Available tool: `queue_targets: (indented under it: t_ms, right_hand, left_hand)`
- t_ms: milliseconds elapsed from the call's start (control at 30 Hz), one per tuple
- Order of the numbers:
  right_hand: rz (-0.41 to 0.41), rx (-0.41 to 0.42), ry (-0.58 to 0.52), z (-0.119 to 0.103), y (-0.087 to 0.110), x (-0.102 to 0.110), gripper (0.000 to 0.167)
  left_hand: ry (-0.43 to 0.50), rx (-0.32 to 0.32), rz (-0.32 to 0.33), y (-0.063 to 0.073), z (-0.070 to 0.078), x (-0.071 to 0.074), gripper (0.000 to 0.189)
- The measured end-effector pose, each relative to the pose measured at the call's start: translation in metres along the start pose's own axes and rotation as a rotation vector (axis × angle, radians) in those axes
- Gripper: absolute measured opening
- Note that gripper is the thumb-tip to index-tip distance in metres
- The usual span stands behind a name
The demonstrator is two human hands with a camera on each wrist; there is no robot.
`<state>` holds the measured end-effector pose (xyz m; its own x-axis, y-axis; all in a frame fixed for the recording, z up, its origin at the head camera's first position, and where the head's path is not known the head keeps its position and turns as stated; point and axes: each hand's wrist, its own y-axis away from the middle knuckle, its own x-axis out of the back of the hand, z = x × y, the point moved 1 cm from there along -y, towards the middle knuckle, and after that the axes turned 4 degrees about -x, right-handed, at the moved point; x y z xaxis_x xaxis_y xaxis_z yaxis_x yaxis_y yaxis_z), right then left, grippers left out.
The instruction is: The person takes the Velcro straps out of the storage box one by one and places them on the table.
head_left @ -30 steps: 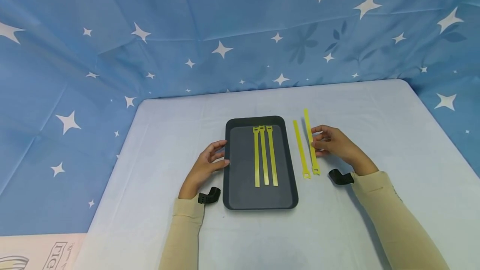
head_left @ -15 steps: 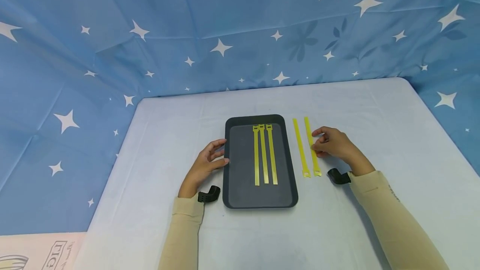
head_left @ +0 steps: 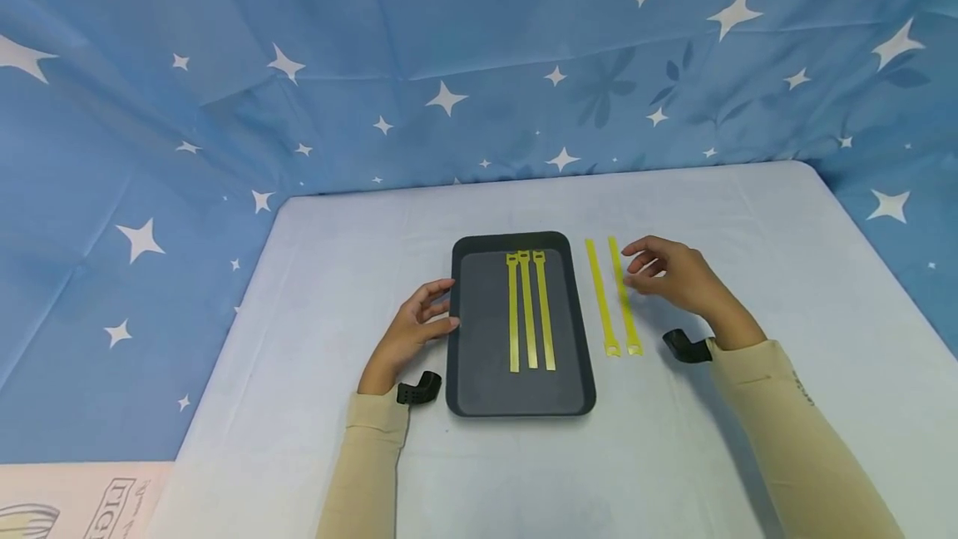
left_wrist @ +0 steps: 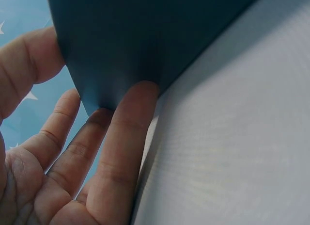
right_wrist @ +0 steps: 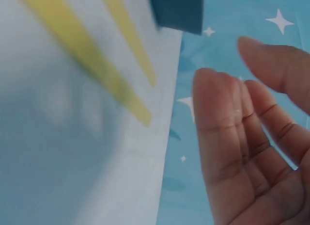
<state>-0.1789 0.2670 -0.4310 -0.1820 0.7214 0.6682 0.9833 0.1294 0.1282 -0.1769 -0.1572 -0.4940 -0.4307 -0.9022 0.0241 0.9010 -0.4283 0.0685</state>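
Note:
My left hand (head_left: 407,331) holds the left rim of a dark grey tray (head_left: 479,393). In the left wrist view, its fingertips meet the outer wall of the tray (left_wrist: 145,36). Three yellow hook-and-loop cable ties (head_left: 530,314) lie lengthwise inside the tray, slotted heads toward the far end. Right of the tray lie two more yellow cable ties, an inner one (head_left: 601,298) and an outer one (head_left: 625,298), slotted heads toward me. My right hand (head_left: 674,273) hovers just beside the outer tie. Its fingers are loosely bent with nothing between them.
A white cloth covers the table (head_left: 337,264). Behind it hangs a blue curtain (head_left: 479,65) with white stars. Black wrist mounts (head_left: 419,388) sit at both sleeve cuffs. A pink printed surface (head_left: 82,501) shows at the lower left.
The right hand lowered the outer yellow cable tie flat onto the cloth, let it go and drew slightly up and right. The left hand and tray stay in place.

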Motion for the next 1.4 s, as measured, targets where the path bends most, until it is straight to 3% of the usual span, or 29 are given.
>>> queue_targets:
  t_ms: [233, 433, 1100, 1400]
  right_hand:
    - [0.021, 0.145, -0.143, -0.009, -0.003, -0.002, 0.04]
    - [-0.031, 0.191, -0.22, -0.021, -0.009, -0.005, 0.04]
    - [-0.358, 0.363, -0.358, -0.036, -0.049, -0.033, 0.033]
    - [-0.479, 0.398, -0.297, -0.049, -0.066, -0.044, 0.031]
  left_hand:
    - [-0.001, -0.003, 0.004, 0.001, 0.0, 0.0, 0.069]
    - [-0.002, 0.007, 0.013, 0.0, -0.001, 0.0, 0.069]
    - [0.008, -0.002, 0.004, 0.0, -0.002, 0.002, 0.069]
    - [0.009, -0.009, -0.002, -0.001, -0.002, 0.002, 0.069]
